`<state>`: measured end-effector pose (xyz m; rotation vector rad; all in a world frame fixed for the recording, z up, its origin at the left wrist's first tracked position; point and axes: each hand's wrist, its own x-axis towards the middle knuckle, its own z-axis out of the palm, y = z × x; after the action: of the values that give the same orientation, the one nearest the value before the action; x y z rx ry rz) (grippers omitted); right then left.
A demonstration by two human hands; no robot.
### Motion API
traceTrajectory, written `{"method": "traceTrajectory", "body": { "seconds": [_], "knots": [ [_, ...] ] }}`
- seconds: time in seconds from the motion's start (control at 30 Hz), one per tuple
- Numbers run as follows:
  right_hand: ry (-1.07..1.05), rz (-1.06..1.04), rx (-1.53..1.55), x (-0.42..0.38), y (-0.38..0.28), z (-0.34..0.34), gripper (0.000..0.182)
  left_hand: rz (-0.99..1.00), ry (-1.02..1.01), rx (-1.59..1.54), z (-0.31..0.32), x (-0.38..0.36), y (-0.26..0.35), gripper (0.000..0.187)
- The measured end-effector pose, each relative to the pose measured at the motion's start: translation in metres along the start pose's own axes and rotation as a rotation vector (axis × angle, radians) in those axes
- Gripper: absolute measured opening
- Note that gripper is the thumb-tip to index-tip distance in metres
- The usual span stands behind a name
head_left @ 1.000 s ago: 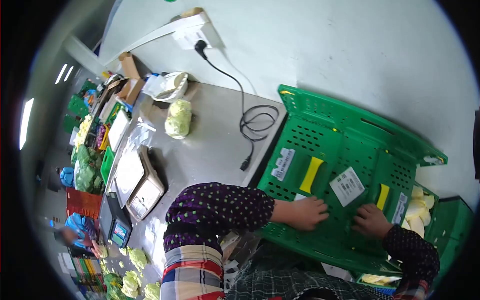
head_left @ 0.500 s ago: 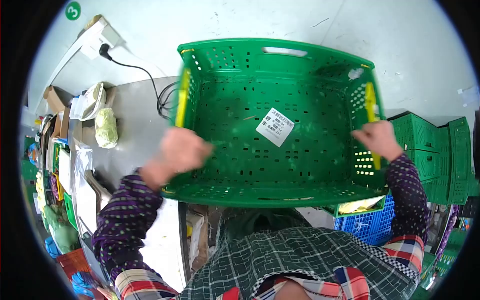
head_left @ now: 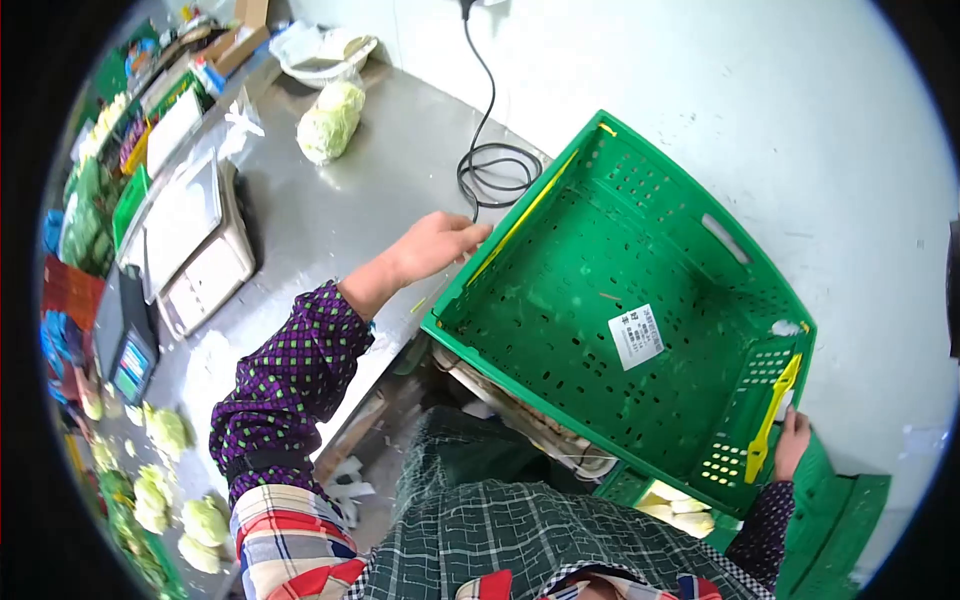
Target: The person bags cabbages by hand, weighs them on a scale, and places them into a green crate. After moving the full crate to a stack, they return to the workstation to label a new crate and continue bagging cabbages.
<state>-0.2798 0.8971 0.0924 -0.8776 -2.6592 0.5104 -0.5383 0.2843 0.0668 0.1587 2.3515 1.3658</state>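
A green perforated plastic crate (head_left: 560,350), with yellow handles at its two ends and a white printed label (head_left: 636,336) on its floor, sits tilted across the front of my body. Inside, only the label and a small brownish scrap show. My left hand (head_left: 435,245) is at the crate's outer left side, fingers stretched toward the rim beside the yellow handle and not wrapped round it. On the far right, my right hand (head_left: 792,445) grips the crate's right end wall by the other yellow handle (head_left: 774,420); part of its fingers is hidden behind the wall.
On the steel table (head_left: 400,140) to the left are a wrapped cabbage (head_left: 331,122), a coiled black cable (head_left: 500,170) and a weighing scale (head_left: 205,255). Several cabbages (head_left: 200,520) lie lower left. More green crates (head_left: 835,530) stand at lower right.
The crate has turned clockwise and shifted right and down in view. My left hand has gone from its near left corner to outside the left wall; my right hand has moved lower.
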Motion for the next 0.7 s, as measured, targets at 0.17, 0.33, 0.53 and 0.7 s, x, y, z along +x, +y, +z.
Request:
{"method": "traceTrajectory", "body": {
  "seconds": [0.17,0.33,0.53,0.7],
  "knots": [
    [-0.101,0.009,-0.473,0.017,0.014,-0.009,0.045,-0.045,-0.182,-0.499,0.019,0.004,-0.080,0.029],
    [-0.180,0.272,-0.449,0.041,0.016,-0.004,0.045,-0.079,-0.226,-0.701,0.027,0.004,-0.123,0.032],
    [-0.230,0.375,-0.756,0.079,0.064,0.003,0.058,-0.095,-0.288,-0.805,0.025,-0.010,-0.077,0.027],
    [-0.160,0.485,-0.569,0.057,0.016,0.023,0.073,-0.063,-0.311,-0.945,0.025,-0.002,-0.052,0.025]
  ]
}}
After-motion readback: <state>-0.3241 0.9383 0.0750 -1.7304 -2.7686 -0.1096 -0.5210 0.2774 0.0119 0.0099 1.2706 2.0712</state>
